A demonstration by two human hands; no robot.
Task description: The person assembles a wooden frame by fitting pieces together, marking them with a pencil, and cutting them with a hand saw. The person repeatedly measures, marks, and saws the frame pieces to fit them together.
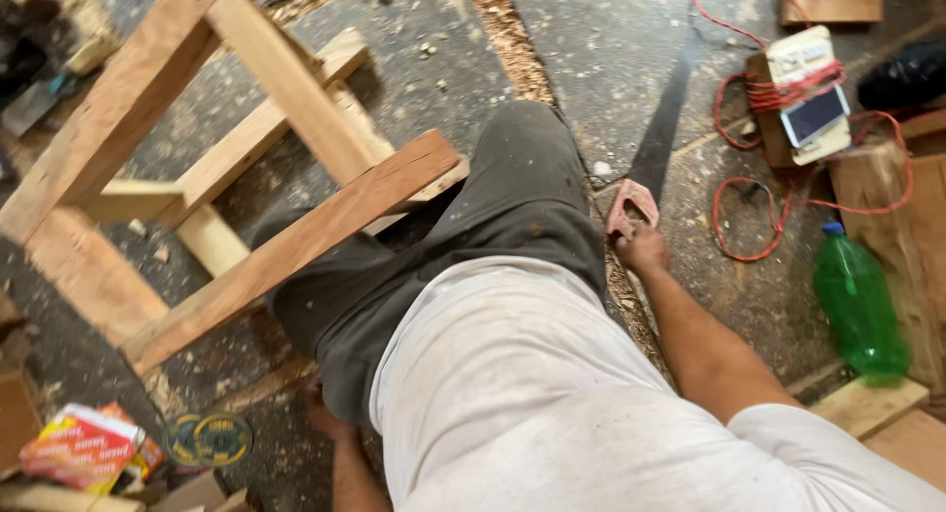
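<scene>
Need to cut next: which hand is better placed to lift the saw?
Right. The right hand already grips the saw handle; the left hand is mostly hidden, down by the floor on the far side from it.

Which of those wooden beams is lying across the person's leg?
The reddish-brown beam running diagonally, its upper end resting on the dark trouser leg. The paler beams sit behind it, clear of the leg.

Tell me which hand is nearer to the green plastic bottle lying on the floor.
Right. The right hand grips a handsaw's handle on the floor, just left of the green bottle. The left hand is far across the body, low near the cutting discs.
</scene>
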